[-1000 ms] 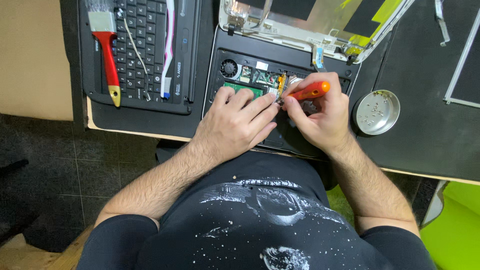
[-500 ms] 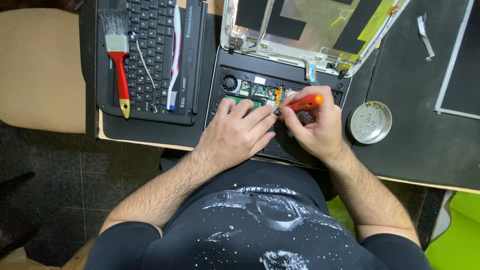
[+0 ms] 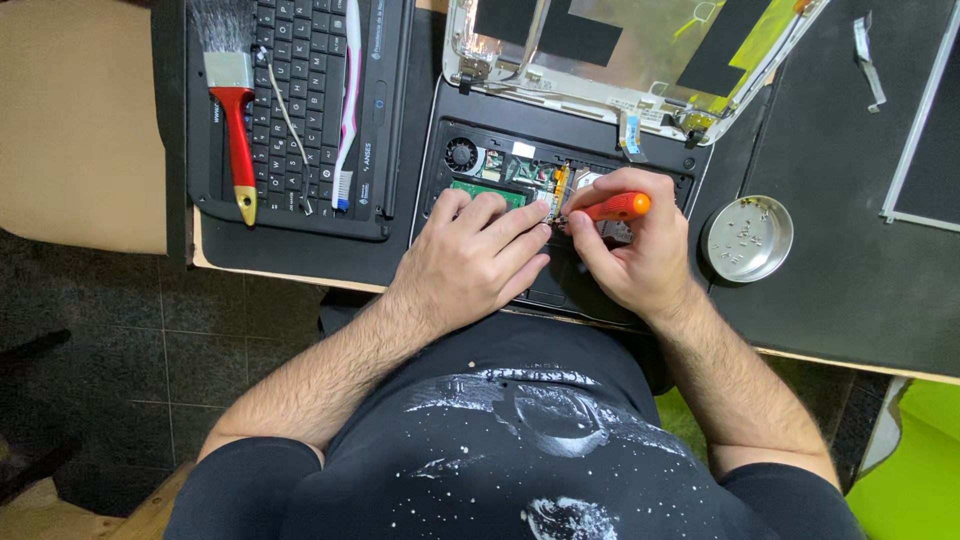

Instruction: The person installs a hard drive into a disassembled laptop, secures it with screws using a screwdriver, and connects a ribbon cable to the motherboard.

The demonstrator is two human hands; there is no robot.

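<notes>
The opened laptop base (image 3: 590, 190) lies on my table (image 3: 830, 300), its lifted lid (image 3: 620, 50) just behind it; a detached keyboard (image 3: 300, 100) sits to its left; my left hand (image 3: 480, 255) rests flat and relaxed on the base; my right hand (image 3: 635, 250) grips an orange screwdriver (image 3: 612, 208) over its circuit board; a round metal dish (image 3: 748, 238) of screws sits right of the base.

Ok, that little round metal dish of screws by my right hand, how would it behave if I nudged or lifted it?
The round metal dish looks shallow and thin-walled, so it is probably light and would slide readily on the dark mat. Its flat, wide base makes tipping unlikely, but the loose screws inside would likely skitter or spill if it were jolted or tilted.
</notes>
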